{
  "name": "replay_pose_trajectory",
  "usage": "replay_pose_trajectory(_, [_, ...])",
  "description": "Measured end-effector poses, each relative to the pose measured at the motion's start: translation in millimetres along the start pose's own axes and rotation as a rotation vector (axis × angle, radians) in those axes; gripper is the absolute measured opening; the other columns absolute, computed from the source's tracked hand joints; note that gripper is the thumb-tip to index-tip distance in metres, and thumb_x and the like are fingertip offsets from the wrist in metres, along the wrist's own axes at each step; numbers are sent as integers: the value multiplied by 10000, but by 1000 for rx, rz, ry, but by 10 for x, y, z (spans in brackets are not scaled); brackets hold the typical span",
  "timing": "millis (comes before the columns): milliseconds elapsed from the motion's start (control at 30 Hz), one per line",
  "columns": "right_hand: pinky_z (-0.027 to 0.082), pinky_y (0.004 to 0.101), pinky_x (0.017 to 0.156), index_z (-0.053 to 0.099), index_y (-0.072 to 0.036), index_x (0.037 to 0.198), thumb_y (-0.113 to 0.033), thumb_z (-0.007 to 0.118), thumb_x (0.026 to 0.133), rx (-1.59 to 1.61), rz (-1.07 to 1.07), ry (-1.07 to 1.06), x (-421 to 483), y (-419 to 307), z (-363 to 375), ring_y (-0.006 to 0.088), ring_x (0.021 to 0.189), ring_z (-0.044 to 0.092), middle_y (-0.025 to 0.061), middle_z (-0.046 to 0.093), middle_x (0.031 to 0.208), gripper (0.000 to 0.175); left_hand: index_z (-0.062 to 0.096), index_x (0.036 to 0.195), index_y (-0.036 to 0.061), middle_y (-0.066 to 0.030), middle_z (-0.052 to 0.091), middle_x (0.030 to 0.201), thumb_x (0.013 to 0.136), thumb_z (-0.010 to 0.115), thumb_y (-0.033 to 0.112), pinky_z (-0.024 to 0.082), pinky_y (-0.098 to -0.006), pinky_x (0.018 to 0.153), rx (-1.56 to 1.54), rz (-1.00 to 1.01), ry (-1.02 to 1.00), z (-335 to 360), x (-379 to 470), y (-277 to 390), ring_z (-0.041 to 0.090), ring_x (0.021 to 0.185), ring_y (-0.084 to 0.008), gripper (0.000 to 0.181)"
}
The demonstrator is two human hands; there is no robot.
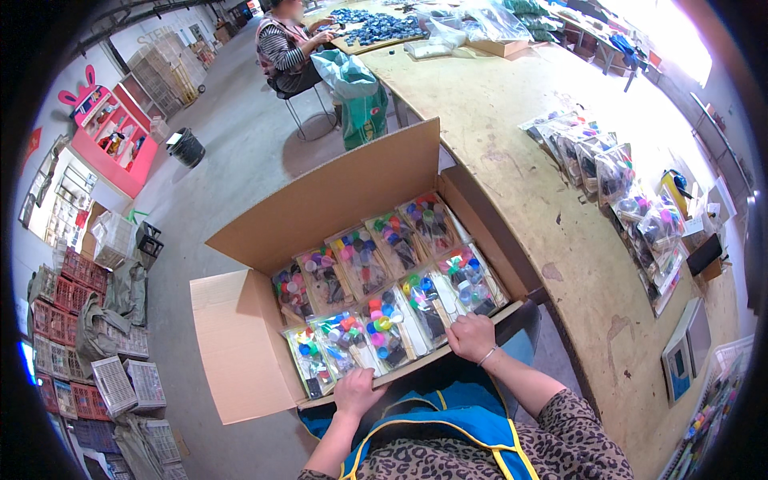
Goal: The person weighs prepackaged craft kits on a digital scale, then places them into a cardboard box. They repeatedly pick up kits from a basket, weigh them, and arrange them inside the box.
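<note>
Before me is an open cardboard box [336, 216], its far and left flaps folded outward. Two rows of clear plastic packets [384, 324] fill it, each holding colourful bottle caps, wooden sticks and dark small parts. My left hand [358, 393] grips the box's near edge close to the left corner. Farther right along that same edge, my right hand [472, 339] has its fingers curled over the cardboard. The fingertips of both hands are hidden.
A long worktable [498, 144] runs along the right, bearing a row of filled packets [591, 153] and a digital scale [684, 351]. Beyond the box, a seated person [285, 51] works beside a green sack [363, 111]. Stacked plastic crates [72, 336] line the left.
</note>
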State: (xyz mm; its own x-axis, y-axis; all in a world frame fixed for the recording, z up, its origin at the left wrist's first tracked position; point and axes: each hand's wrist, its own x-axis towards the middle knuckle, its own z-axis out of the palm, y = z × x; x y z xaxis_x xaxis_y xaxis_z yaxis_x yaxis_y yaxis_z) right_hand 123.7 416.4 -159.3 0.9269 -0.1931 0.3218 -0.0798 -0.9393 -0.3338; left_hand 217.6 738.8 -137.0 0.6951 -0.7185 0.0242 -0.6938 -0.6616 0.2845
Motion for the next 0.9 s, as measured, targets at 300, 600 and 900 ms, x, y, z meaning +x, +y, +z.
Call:
replay_pose_trajectory(300, [491,448,602,629,-142,602,-273,693,859,0,-3,8,8,8,20,286,677,641,64,623,679,295,668,789,128,-66,675,800,739,858,472,559,-429,627,5,22,34,3,9,-9,694,787,-276,396])
replay_pose_trajectory(600, [497,457,594,634,-150,606,-276,685,857,-21,-10,9,2,13,35,288,667,641,60,627,677,285,662,776,135,-55,656,764,738,860,472,552,-419,609,25,46,56,6,8,-17,688,764,-264,392])
replay_pose_trajectory(900, [479,448,608,621,-147,613,-309,674,874,-3,24,-3,-47,44,123,271,690,624,48,594,687,312,707,844,125,-64,680,793,720,878,457,539,-439,629,3,31,78,129,-25,-68,682,765,-294,394])
